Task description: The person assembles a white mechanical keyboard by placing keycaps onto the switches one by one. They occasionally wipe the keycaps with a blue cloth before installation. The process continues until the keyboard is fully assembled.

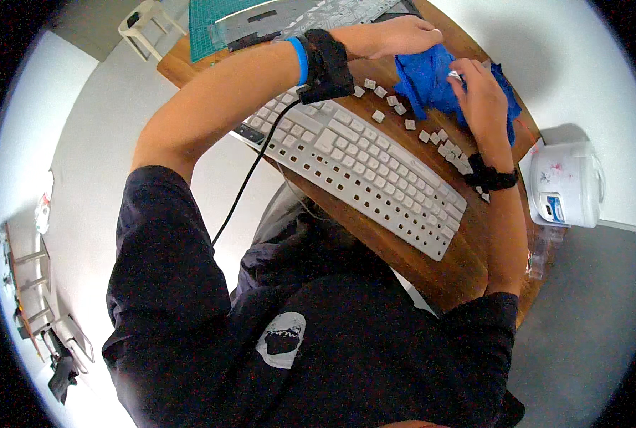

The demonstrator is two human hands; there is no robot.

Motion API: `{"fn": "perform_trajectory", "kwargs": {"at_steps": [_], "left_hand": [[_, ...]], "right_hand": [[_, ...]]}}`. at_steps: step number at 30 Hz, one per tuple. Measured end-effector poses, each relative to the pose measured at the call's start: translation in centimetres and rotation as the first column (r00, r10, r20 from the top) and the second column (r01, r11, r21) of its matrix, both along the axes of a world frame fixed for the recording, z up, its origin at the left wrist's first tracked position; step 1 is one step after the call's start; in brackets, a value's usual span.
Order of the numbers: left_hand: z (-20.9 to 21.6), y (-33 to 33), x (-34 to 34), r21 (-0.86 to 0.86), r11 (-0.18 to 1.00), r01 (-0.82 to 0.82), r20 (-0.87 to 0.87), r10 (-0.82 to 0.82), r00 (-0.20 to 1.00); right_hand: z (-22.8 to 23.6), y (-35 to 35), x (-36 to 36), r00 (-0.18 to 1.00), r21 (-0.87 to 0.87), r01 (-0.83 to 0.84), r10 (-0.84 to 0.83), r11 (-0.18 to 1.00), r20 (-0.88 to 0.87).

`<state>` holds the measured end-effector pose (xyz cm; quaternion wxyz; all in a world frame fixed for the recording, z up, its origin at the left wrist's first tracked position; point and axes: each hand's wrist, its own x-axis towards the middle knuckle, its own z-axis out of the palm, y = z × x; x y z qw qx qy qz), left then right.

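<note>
A white keyboard [375,160] lies slantwise on the table, its near rows bare of keycaps and showing dark switch sockets. Loose white keycaps [410,125] are scattered beyond it. Farther back sits a crumpled blue cloth [443,89]. My right hand [483,96] is over the cloth's right part, thumb and fingers pinching a small white piece that looks like a keycap [454,73]. At the cloth's far left edge my left hand [407,37] is closed, its fingers curled; what they hold, if anything, is hidden.
A green cutting mat [207,28] and a grey plate with cutouts [261,21] lie at the table's far left. To the right stands a white round appliance [567,184]. A black cable [250,171] runs from my left wrist band across the keyboard's corner. A beige stool [147,28] stands beyond.
</note>
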<state>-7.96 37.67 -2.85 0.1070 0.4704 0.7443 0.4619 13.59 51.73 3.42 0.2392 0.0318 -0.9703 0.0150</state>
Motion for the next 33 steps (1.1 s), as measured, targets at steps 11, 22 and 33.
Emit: {"fn": "perform_trajectory", "kwargs": {"at_steps": [11,22,33], "left_hand": [[6.2,-8.4,3.3,0.054,0.995,-0.081,-0.359,0.095,0.929],[2.2,-7.2,0.9,0.15,0.985,-0.087,-0.287,0.127,0.949],[5.2,-8.5,2.3,0.203,0.97,-0.133,-0.249,0.183,0.951]], "right_hand": [[-0.4,-2.2,2.6,0.995,-0.342,-0.077,0.094,0.937,0.035],[-1.1,-5.2,-1.0,0.992,-0.552,0.021,0.051,0.834,0.114],[1.3,-5.2,-6.7,0.988,-0.31,0.094,-0.052,0.946,0.142]]}}
